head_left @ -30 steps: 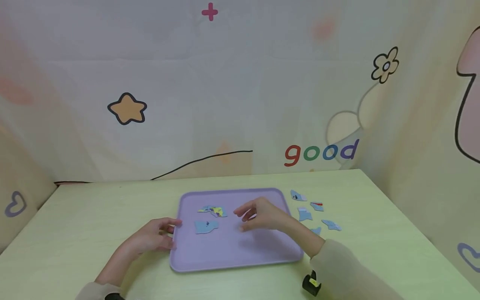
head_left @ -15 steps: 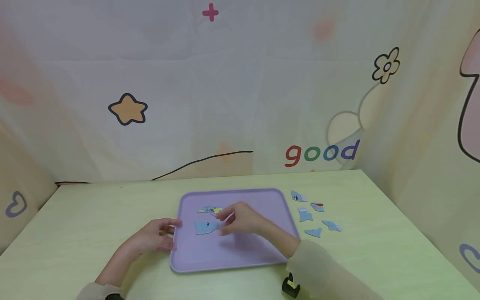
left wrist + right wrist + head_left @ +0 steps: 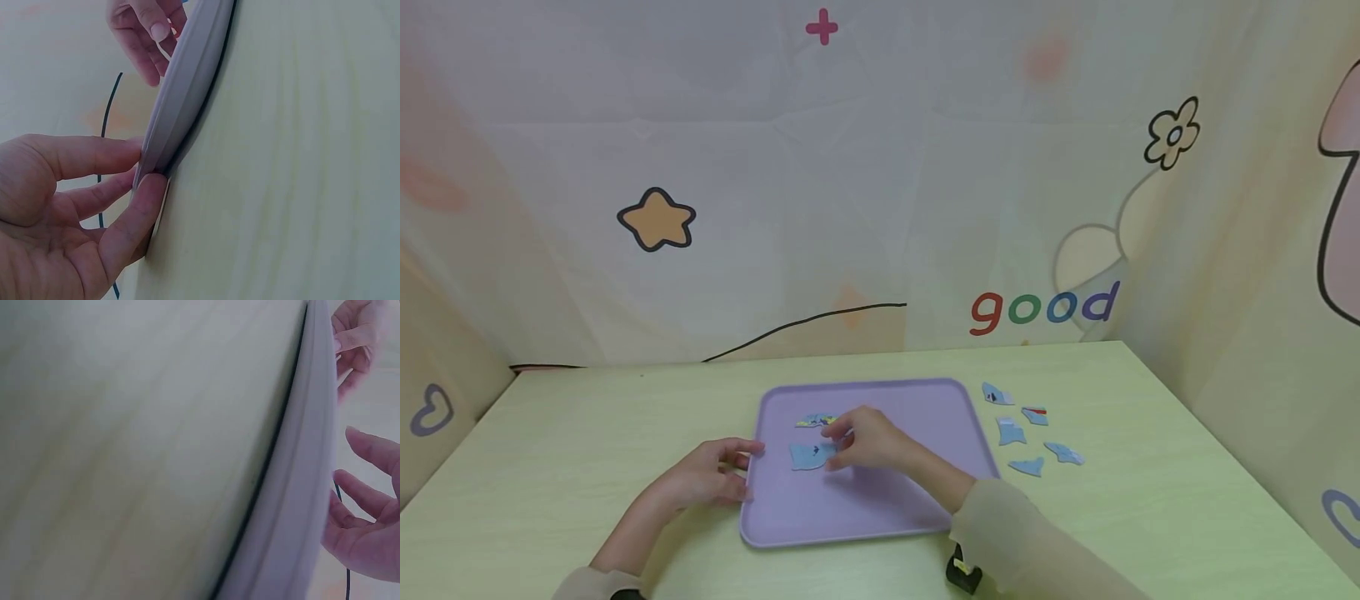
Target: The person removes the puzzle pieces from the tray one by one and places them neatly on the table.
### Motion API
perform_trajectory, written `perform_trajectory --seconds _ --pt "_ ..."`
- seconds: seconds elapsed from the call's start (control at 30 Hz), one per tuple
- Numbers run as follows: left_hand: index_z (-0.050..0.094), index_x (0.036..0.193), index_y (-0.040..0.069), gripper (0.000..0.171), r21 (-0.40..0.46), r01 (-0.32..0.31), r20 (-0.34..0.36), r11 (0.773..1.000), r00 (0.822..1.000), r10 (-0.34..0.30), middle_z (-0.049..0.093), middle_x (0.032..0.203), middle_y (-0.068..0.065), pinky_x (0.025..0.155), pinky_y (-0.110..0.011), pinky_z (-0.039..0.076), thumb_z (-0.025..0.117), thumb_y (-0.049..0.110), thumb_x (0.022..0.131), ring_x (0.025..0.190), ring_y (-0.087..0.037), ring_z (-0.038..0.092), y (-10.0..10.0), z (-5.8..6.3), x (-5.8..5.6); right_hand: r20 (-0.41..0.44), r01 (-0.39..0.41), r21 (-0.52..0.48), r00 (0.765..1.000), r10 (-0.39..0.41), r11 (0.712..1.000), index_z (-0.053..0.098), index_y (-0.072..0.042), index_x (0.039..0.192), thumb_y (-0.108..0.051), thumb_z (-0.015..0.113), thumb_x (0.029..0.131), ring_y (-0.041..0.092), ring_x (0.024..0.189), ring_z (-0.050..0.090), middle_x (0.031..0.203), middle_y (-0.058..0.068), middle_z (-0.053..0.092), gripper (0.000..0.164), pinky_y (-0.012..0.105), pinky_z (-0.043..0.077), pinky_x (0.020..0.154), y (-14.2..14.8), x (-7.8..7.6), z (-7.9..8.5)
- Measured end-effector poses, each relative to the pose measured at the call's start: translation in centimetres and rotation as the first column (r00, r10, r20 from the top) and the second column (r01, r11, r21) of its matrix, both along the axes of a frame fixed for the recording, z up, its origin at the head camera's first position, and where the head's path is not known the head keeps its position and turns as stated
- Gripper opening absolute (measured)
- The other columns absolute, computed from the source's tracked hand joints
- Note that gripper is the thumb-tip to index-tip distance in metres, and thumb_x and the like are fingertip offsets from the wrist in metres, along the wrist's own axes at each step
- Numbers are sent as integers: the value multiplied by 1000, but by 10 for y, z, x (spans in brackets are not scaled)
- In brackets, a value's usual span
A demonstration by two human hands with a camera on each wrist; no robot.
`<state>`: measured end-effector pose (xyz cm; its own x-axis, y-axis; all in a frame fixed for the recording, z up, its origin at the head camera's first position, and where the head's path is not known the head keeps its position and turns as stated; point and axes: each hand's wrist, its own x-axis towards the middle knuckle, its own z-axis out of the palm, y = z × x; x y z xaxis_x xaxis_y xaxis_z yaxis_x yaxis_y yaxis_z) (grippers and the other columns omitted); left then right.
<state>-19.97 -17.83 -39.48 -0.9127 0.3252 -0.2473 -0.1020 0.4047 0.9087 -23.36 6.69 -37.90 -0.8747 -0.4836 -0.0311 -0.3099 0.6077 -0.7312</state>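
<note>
A lilac tray (image 3: 910, 508) lies on the table. My left hand (image 3: 707, 475) holds its left rim, thumb and fingers against the edge in the left wrist view. Two picture groups lie on the tray: a blue and yellow puzzle piece (image 3: 808, 419), and a plain blue puzzle piece (image 3: 807, 455) just below it. Over their right ends hovers my right hand (image 3: 872, 442), thumb and index finger apart. It hides part of both, and whether a fingertip touches one I cannot tell. Its fingers look spread with nothing between them in the right wrist view.
Right of the tray, several loose blue puzzle pieces (image 3: 1011, 431) lie on the pale table (image 3: 1150, 517); one has a red stripe (image 3: 1034, 412). Behind the table hangs a patterned cloth (image 3: 880, 208). A black wrist device (image 3: 964, 571) hangs below the right sleeve.
My right hand has moved left across the tray, from its middle to the right ends of the puzzle pieces there. My left hand has stayed at the tray's rim.
</note>
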Motion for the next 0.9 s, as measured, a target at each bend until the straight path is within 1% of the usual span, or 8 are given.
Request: perform_trajectory --seconds 0.27,0.43,0.53,0.57,0.7,0.8,0.83,0.9 --pt "45 125 -9 59 2 3 -4 1000 1000 -3 46 100 -16 71 -33 54 66 -10 71 79 -20 51 -1 1 1 -71 -3 62 997 8 998 67 2 100 -6 79 65 13 73 56 91 9 67 38 16 44 63 -6 -2 -3" --pt "46 125 -8 58 -4 -6 0 1000 1000 6 46 101 -16 72 -33 54 66 -10 71 80 -20 51 0 1 1 -99 -18 92 995 27 996 67 3 100 -9 79 65 14 76 58 93 11 67 39 18 46 65 -8 -4 -6" --pt "46 125 -7 57 -12 -12 2 1000 1000 12 47 101 -16 71 -33 53 66 -10 71 80 -20 52 1 1 1 -130 -30 119 990 46 992 68 3 99 -13 80 65 14 77 58 90 10 67 40 18 46 67 -9 -5 -8" --pt "47 125 -6 57 -13 -17 4 1000 1000 17 47 101 -15 71 -32 53 66 -10 71 80 -20 52 1 1 1 -143 -33 131 988 52 991 68 2 98 -15 81 65 14 77 57 89 9 66 40 18 45 68 -10 -5 -9" --pt "44 126 -8 58 4 5 -2 1000 1000 -5 46 101 -17 72 -33 53 66 -9 72 81 -20 51 0 1 0 -199 -52 167 976 86 985 69 2 97 -17 81 64 13 77 52 85 7 64 40 18 43 68 -11 -6 -11" --pt "45 125 -8 58 20 25 -4 999 1000 -25 46 101 -17 72 -33 53 67 -8 72 81 -21 51 -2 0 0 -249 -70 188 961 117 980 70 1 95 -18 81 64 12 75 50 83 7 64 38 18 41 66 -11 -6 -12" --pt "45 125 -8 57 23 46 -8 999 999 -45 46 101 -16 72 -32 54 67 -7 72 81 -20 51 -3 0 -1 -266 -74 197 956 126 978 70 0 94 -19 81 64 11 73 49 82 6 64 38 18 40 65 -12 -6 -12" --pt "47 124 -6 56 31 46 -3 998 999 -46 47 100 -16 73 -32 53 67 -6 72 81 -20 52 -4 0 -1 -288 -80 207 948 139 975 71 0 92 -20 81 63 10 71 48 80 6 64 36 17 39 63 -12 -6 -12"
